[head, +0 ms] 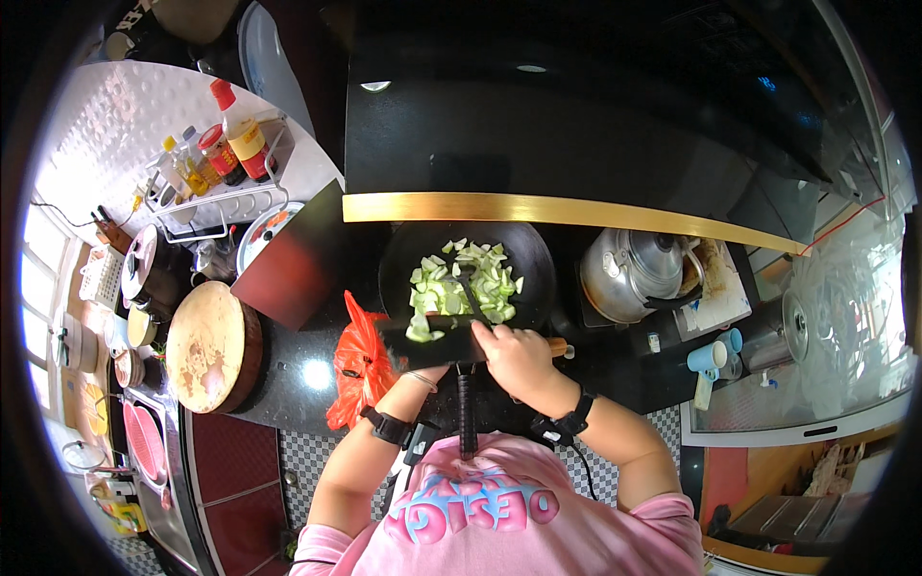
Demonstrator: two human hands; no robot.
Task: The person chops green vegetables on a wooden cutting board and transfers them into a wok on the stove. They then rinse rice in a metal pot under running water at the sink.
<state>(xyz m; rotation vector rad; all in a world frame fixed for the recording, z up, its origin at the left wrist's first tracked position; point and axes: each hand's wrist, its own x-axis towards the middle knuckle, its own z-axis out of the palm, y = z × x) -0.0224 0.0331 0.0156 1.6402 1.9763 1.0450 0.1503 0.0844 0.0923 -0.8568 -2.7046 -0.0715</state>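
In my right hand (522, 356) is a cleaver with a wooden handle (559, 347), the index finger laid along its dark blade (432, 344). The blade lies flat above the near rim of a black wok (536, 288), and a few pale green vegetable slices (421, 330) are at its far edge. More slices (439, 284) are heaped in the wok, where a dark utensil (472, 291) rests among them. My left hand (432, 373) is mostly hidden under the blade; its fingers are out of sight. The wok's long wrapped handle (467, 414) points toward me.
A red plastic bag (360, 367) lies by my left forearm. Farther left stands a thick round chopping block (212, 345). An aluminium kettle (623, 273) is on the right. The range hood's gold edge (504, 207) overhangs the wok; a dark panel (288, 266) stands left of it.
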